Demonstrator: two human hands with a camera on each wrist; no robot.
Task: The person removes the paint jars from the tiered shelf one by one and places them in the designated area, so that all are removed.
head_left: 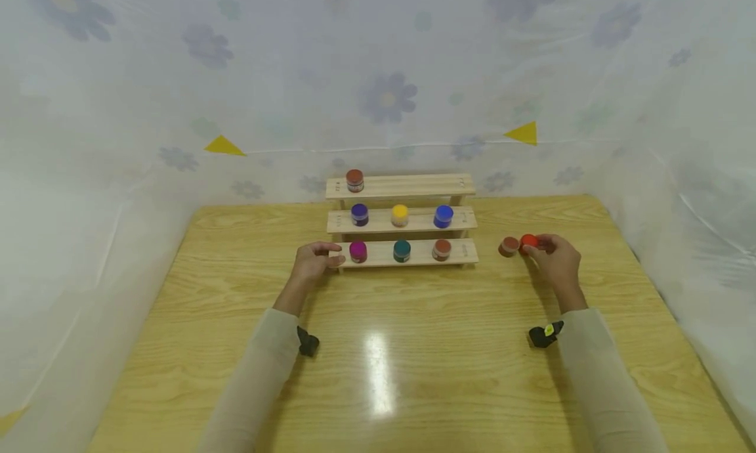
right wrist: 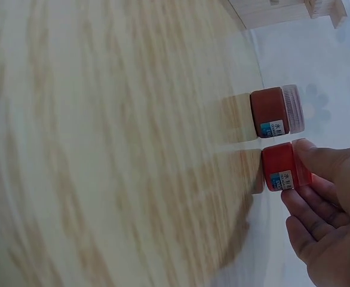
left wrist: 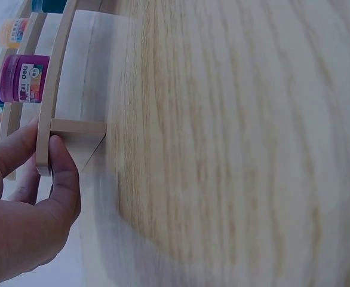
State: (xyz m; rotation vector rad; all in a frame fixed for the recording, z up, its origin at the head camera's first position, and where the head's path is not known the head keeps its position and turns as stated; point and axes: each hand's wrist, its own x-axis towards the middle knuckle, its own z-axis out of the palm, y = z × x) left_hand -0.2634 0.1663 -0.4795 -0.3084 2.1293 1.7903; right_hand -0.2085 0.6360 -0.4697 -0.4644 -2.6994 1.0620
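My left hand (head_left: pixel 311 262) pinches the left end of the lowest shelf of a three-step wooden rack (head_left: pixel 378 258); in the left wrist view the thumb and fingers lie on both faces of the board. Close to those fingers stands a magenta paint jar (left wrist: pixel 25 79). Over on the right, my right hand (head_left: pixel 558 262) grips a red paint jar (right wrist: pixel 279 166) by its lid, the jar's base at the tabletop. Beside it stands a brown paint jar (right wrist: pixel 269 112) with a clear lid, nearer the rack.
On the rack's bottom step are also a green jar (head_left: pixel 402 251) and a brown jar (head_left: pixel 441 249). The middle step bears purple (head_left: pixel 359 215), yellow (head_left: pixel 399 215) and blue (head_left: pixel 443 216) jars. A reddish-brown jar (head_left: pixel 355 180) tops the left. Flowered sheeting (head_left: pixel 390 98) encloses the table (head_left: pixel 437 348).
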